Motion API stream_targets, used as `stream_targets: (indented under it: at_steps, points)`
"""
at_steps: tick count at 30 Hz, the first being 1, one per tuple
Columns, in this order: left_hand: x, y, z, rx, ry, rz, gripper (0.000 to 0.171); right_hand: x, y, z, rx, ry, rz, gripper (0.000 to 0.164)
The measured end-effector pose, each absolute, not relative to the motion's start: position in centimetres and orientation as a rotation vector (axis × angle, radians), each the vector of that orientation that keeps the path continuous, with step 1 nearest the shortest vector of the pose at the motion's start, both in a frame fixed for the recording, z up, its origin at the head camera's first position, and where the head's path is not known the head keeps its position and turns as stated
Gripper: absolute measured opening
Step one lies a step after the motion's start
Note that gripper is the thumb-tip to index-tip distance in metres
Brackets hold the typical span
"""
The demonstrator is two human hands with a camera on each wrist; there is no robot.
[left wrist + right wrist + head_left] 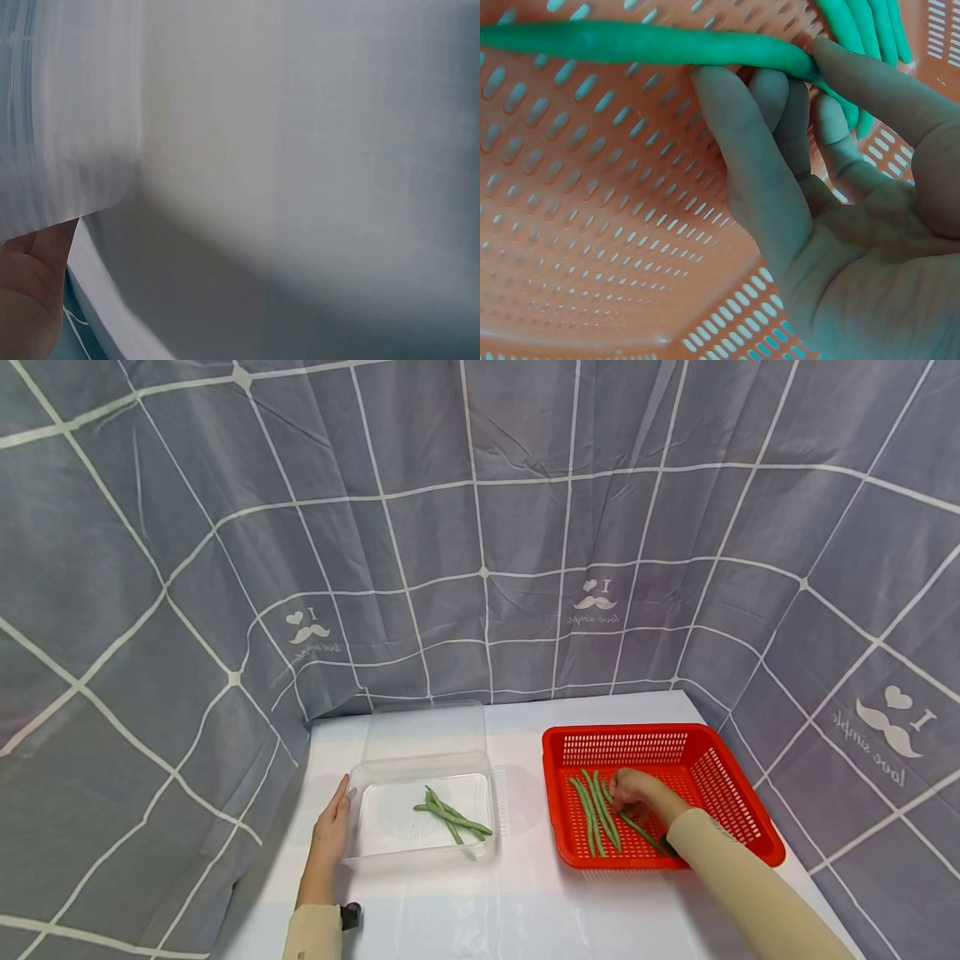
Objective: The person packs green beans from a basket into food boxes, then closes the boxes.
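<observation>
My left hand (pixel 330 831) rests with straight fingers against the left wall of a clear plastic box (pixel 360 850). In the left wrist view the box's ribbed wall (pixel 90 112) stands beside part of the hand (pixel 34 292). Several green beans (pixel 453 814) lie crossed inside the box. On the right, my right hand (pixel 637 792) reaches into a red perforated basket (pixel 738 760). Its thumb and fingers pinch a green bean (pixel 652 43), as the right wrist view shows. More green beans (pixel 591 814) lie side by side in the basket, left of that hand.
A clear flat lid (pixel 427 727) lies behind the box. Box and basket stand apart on a white table (pixel 517 893). Grey checked curtains (pixel 517 527) enclose the back and both sides, close to the table's edges.
</observation>
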State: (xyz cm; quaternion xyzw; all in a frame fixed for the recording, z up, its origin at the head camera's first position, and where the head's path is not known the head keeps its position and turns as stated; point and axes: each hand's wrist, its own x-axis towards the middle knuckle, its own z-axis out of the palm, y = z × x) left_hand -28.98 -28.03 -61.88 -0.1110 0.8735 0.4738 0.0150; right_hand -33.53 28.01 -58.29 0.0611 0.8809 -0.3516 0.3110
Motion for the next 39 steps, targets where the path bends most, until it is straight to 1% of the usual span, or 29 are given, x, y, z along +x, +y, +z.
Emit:
stream_targets:
  at_steps: [6, 12, 16, 18, 25, 29, 39]
  points:
    - [-29.0, -28.0, -61.8, -0.347, 2.725, 1.465, 0.055, -33.6, 28.3, -58.5, 0.16, 2.324, -0.94, 0.024]
    - [-29.0, -27.9, -61.8, -0.348, 2.731, 1.463, 0.055, -33.8, 29.0, -58.5, 0.142, 2.337, -0.983, 0.012]
    - [-29.0, -27.9, -61.9, -0.346, 2.731, 1.464, 0.055, -33.9, 29.4, -58.3, 0.165, 2.327, -1.044, 0.013]
    - [-29.0, -27.9, -61.9, -0.344, 2.731, 1.462, 0.055, -33.9, 29.6, -58.1, 0.185, 2.316, -1.079, 0.015]
    - [-28.9, -27.9, -61.9, -0.341, 2.736, 1.45, 0.055, -34.3, 30.1, -57.4, 0.166, 2.246, -1.254, 0.034]
    - [-28.9, -27.8, -61.8, -0.354, 2.738, 1.453, 0.055, -34.4, 30.2, -57.1, 0.157, 2.175, -1.387, 0.041]
    - [-28.9, -27.9, -62.0, -0.346, 2.75, 1.458, 0.055, -34.4, 30.0, -56.0, 0.116, 2.002, -1.651, 0.051]
